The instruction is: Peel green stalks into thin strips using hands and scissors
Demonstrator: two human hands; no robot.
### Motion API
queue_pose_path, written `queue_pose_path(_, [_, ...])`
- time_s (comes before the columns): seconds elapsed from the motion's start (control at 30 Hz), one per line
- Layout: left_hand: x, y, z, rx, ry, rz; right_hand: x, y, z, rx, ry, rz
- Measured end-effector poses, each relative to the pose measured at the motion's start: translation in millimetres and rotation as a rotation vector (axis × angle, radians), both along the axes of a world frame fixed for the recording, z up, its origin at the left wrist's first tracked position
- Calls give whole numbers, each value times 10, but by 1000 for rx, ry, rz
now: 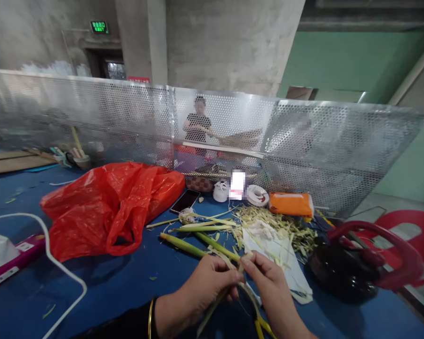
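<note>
A blue table [116, 287] carries a red bag [95, 202] at left and a black kettle [342, 273] at right. Stalks [182, 244] and shavings [300, 235] lie between.

Passage is afforded over the desk [123, 285] between the white cable [85, 285] and the left hand [205, 282], whereas forward travel is obstructed by the red bag [102, 207] and perforated partition [127, 117], and rightward travel by the black kettle [342, 275].

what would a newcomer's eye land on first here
Probably the big, crumpled red plastic bag, spread over the left side of the blue table. Next might come the bright white screen at the back, in front of the perforated metal partition. At front centre, the left hand and right hand hold pale plant strips.
</note>
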State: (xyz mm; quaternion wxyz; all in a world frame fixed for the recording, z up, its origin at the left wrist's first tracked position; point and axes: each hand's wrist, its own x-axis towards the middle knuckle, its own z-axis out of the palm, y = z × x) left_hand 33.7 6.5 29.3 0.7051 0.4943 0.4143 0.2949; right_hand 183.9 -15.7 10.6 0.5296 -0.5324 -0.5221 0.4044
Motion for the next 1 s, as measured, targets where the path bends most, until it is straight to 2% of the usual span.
queue_pose_path(0.1, [-16,-17,-16,13,-11,-37,-4,-22,-22,-6,-12,-29])
queue_pose_path(0.2, [-35,-14,-11,17,-14,-50,-3,-25,33,-2,-41,-66])
queue_pose_path(0.33, [-45,8,3,-14,-38,15,49,6,165,-65,-106,96])
queue_pose_path(0.43, [-51,26,17,-57,-105,79,98,13,229,-26,-235,161])
queue_pose_path(0.57, [-60,34,35,-35,-131,158,112,-14,250,32,-399,179])
queue_pose_path(0.73, [-45,27,24,-15,-131,194,114,-46,238,50,-448,112])
queue_pose_path(0.83, [-30,38,-32,22,-133,220,126,-55,228,96,-491,124])
queue_pose_path(1.0, [-34,79,-88,33,-140,252,126,-34,241,55,-422,146])
